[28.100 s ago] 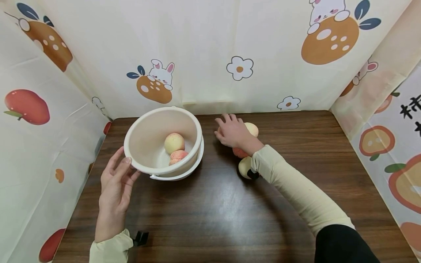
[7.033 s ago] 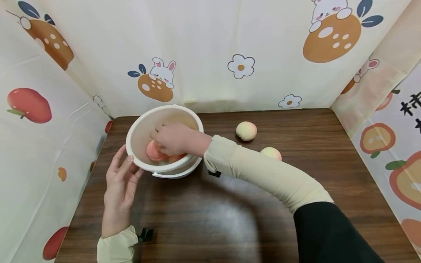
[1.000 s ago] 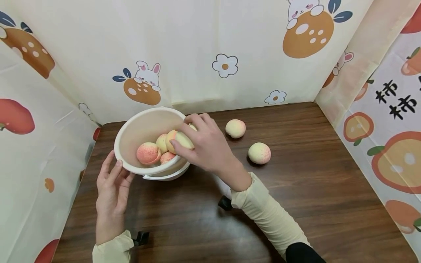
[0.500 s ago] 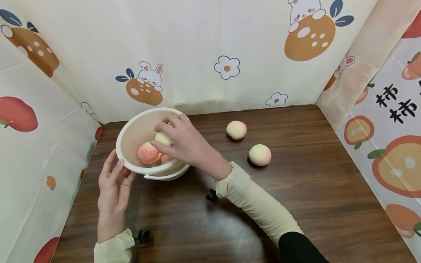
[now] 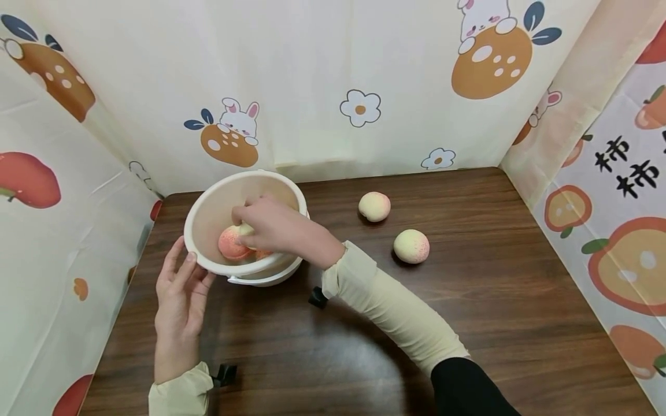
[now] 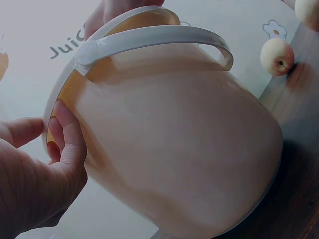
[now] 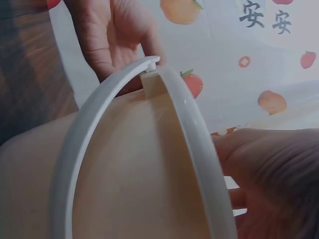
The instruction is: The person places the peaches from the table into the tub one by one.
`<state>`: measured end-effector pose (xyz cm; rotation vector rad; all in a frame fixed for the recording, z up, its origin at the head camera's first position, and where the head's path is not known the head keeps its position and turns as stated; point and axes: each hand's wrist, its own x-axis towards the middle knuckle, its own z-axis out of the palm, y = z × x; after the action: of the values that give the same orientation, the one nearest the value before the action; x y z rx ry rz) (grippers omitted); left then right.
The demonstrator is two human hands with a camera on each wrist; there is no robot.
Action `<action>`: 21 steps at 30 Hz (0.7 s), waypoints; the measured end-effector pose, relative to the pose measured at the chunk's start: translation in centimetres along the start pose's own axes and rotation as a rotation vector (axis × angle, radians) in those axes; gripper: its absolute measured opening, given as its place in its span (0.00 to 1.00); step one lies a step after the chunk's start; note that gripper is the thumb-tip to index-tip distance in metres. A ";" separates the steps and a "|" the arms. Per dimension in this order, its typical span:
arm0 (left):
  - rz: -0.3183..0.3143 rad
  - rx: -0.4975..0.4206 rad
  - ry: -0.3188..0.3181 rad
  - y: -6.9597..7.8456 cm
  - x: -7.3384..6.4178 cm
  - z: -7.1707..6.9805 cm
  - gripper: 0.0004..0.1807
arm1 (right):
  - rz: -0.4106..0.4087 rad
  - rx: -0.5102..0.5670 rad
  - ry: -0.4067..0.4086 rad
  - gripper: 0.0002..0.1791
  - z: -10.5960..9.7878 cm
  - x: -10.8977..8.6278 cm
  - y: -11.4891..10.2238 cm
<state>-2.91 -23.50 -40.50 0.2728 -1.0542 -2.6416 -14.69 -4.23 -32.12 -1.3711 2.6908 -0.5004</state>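
At the left of the table stands a cream bucket (image 5: pixel 208 199), its white handle (image 5: pixel 262 281) hanging down along the near side. My left hand (image 5: pixel 179 306) pinches the bucket's rim between thumb and fingers; the left wrist view shows the fingertips (image 6: pixel 62 112) hooked inside it. My right hand (image 5: pixel 273 222) reaches down into the bucket, thumb and fingers around a pale yellow peach (image 5: pixel 247 230) that is mostly hidden by the hand. A pinkish-red peach (image 5: pixel 232 242) lies in the bucket just left of those fingers. Part of another reddish one shows below the hand.
Two yellow-pink peaches lie on the dark wooden table (image 5: pixel 494 277) right of the bucket: a far peach (image 5: pixel 374 207) and a nearer peach (image 5: pixel 411 247). A printed curtain (image 5: pixel 312 75) with fruit and rabbits encloses the table's back and sides.
Over the last second my right hand has carried a peach from the bucket's right rim down inside. Fewer peaches lie on the table than 28 seconds ago. My left hand keeps its rim hold.
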 end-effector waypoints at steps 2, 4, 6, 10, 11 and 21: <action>-0.002 0.004 0.003 0.0 0.0 0.0 0.24 | -0.005 -0.004 -0.041 0.11 0.1 0.4 0.0; -0.005 0.008 0.006 0.1 0.0 -0.1 0.25 | -0.011 -0.002 -0.076 0.12 0.1 0.8 -0.1; -0.003 0.015 0.006 0.1 0.0 -0.1 0.25 | -0.025 0.000 -0.098 0.13 0.2 1.2 -0.2; -0.001 0.004 -0.003 0.2 0.0 -0.1 0.24 | -0.055 0.007 -0.133 0.15 0.4 1.8 -0.4; -0.002 0.000 -0.007 0.2 0.0 -0.1 0.24 | -0.059 0.008 -0.141 0.15 0.5 1.9 -0.5; -0.009 -0.008 -0.034 0.3 -0.1 -0.1 0.24 | -0.075 0.029 -0.195 0.12 0.9 2.1 -0.7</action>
<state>-2.75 -23.72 -40.36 0.2324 -1.0555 -2.6666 -15.21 -6.51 -32.58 -1.4370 2.4770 -0.3876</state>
